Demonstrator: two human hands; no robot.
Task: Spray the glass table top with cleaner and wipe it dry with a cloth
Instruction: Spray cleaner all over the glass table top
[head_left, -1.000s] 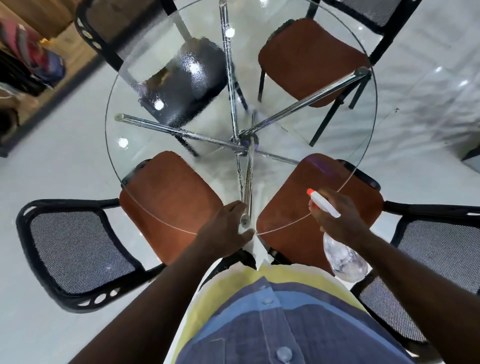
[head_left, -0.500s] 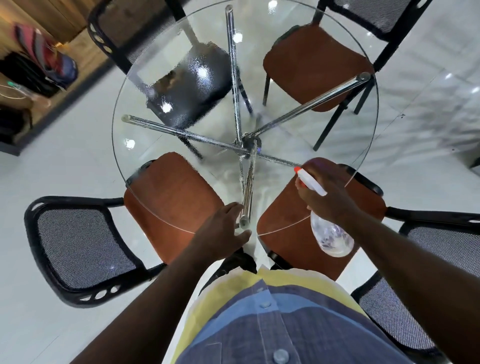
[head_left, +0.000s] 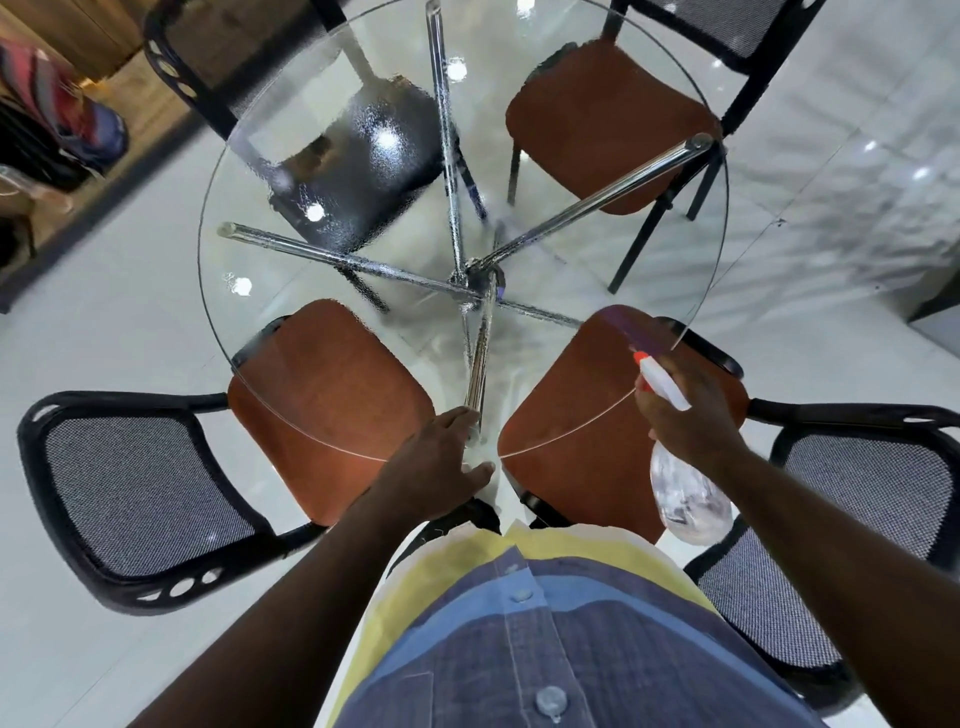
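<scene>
No legible text (bottle label blurred)

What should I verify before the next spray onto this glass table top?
1. Spray bottle gripped by right hand: ok.
2. Nozzle pointed over glass table top: ok.
3. Left hand resting on near rim, clear of nozzle: ok.
4. Cleaner in the bottle: cannot tell.
5. Near-right glass covered: not ok; droplets show mainly far left.
6. Cloth ready: cannot tell; none in view.
</scene>
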